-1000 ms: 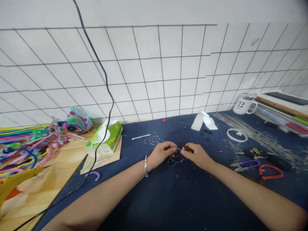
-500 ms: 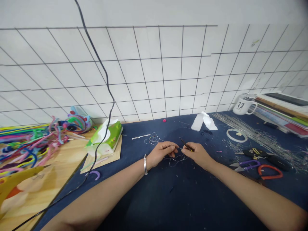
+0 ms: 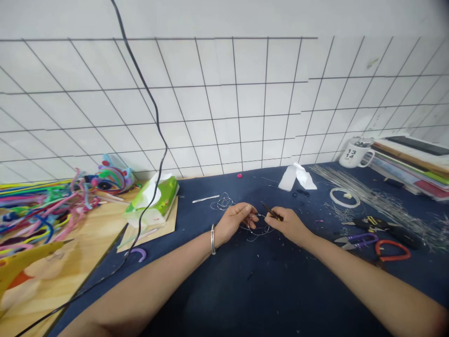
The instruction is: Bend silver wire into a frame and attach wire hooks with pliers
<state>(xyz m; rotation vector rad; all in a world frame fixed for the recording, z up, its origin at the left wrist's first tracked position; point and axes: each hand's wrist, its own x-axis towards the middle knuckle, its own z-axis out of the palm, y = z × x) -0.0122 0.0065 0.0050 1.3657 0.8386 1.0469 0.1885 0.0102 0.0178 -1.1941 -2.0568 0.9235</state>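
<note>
My left hand (image 3: 235, 223), with a silver bangle at its wrist, is loosely curled around a thin, pale wire (image 3: 258, 234). The wire loops below and between both hands, just over the dark blue tabletop (image 3: 224, 290). Small pliers with dark jaws (image 3: 269, 209) are gripped in my right hand (image 3: 289, 228), their tips pointing up and left. The handles are mostly covered by the fingers. A bright speck sits on the wire by the left fingertips, too small to name. Another coil of wire (image 3: 224, 201) lies just beyond my left hand.
Purple-handled scissors (image 3: 359, 240), a red-handled tool (image 3: 393, 251), a white ring-shaped spool (image 3: 345, 197) and many straight wires lie right. A mug (image 3: 355, 153) stands behind. At left are a tissue pack (image 3: 154, 199), pipe cleaners (image 3: 45, 210), a yellow glue gun (image 3: 28, 262) and a black cable (image 3: 156, 117).
My left thumb has lifted and drawn back from the forefinger, and the left fingers have loosened. The wire loops have shifted slightly. My right hand with the pliers is almost unmoved.
</note>
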